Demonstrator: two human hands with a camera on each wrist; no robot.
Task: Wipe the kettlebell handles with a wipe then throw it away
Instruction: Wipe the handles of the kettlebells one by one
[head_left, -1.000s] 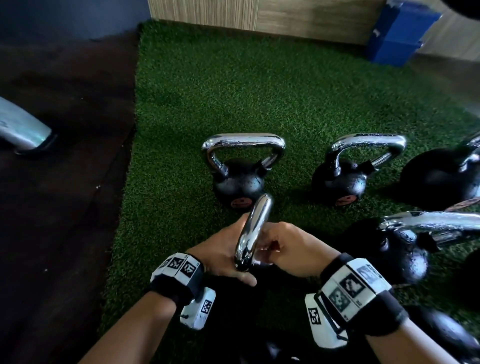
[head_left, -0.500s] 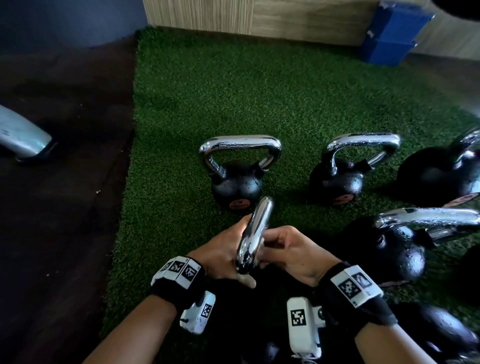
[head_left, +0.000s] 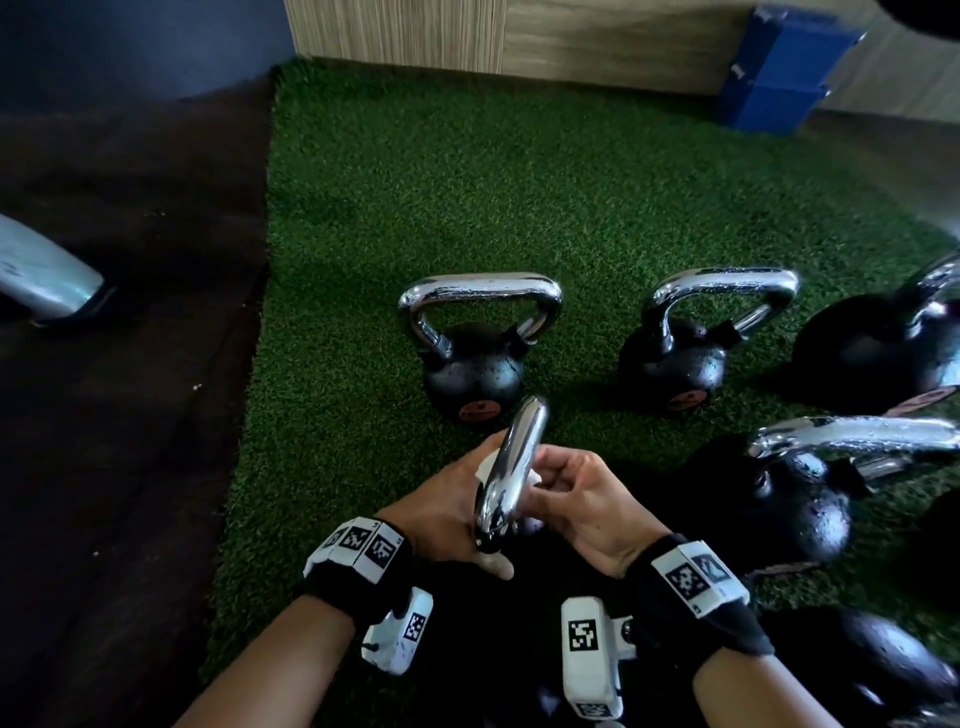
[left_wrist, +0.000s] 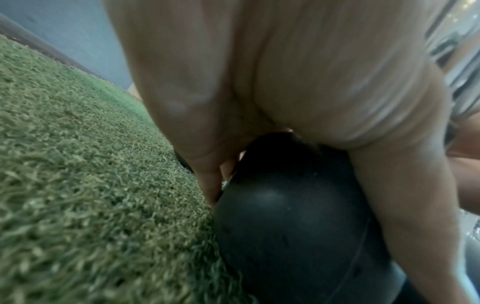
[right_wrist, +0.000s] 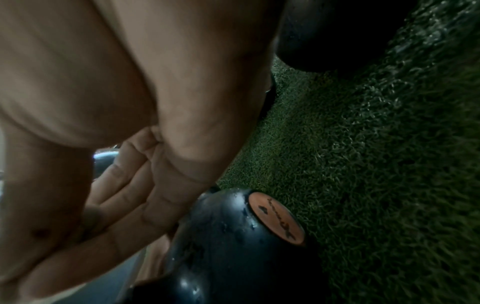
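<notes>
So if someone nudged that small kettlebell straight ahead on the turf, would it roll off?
Probably not: the small kettlebell stands upright on grippy-looking turf. It looks like solid metal, so likely heavy for its size. Its chrome handle looks smooth, possibly slippery.

Nearest kettlebell (head_left: 511, 613) is parked on the turf (head_left: 467, 197), its handle (head_left: 511, 467) sandwiched between the left hand (head_left: 447, 514) and right hand (head_left: 576, 504), with a wipe (head_left: 488, 462) tucked against the handle. Two more kettlebells (head_left: 475, 364) (head_left: 675, 358) are lined up behind it. Others (head_left: 769, 493) are crowded in on the right. A box (head_left: 784, 73) is set at the far right, against the wall (head_left: 571, 36).
</notes>
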